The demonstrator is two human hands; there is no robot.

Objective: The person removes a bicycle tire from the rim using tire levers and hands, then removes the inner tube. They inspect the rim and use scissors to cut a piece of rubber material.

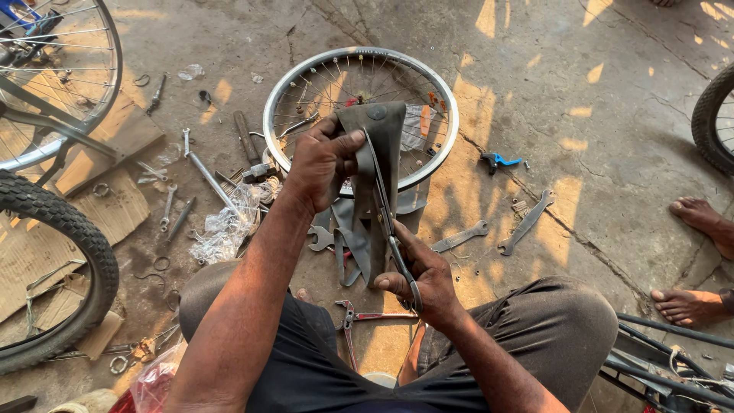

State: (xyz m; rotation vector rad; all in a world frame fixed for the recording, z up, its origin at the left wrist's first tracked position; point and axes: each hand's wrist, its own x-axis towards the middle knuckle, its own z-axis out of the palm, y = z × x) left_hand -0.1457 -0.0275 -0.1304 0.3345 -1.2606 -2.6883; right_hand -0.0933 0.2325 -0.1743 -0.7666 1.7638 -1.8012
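My left hand [321, 160] grips the upper edge of a folded strip of dark rubber inner tube [375, 191] and holds it up in front of me. My right hand [424, 279] is closed on the handles of long scissors [386, 210], whose blades run up along the rubber. Behind the rubber a bare spoked bicycle rim [279, 107] lies flat on the concrete floor. My knees in dark trousers frame the bottom of the view.
Wrenches [526, 222] and a smaller spanner [459, 237] lie right of the rim, with a blue-handled tool [498, 160] farther back. Rods, pliers [348, 317], rings and plastic wrap [225, 226] litter the left. A tyred wheel [61, 229] stands at left. Another person's bare feet [699, 218] rest at right.
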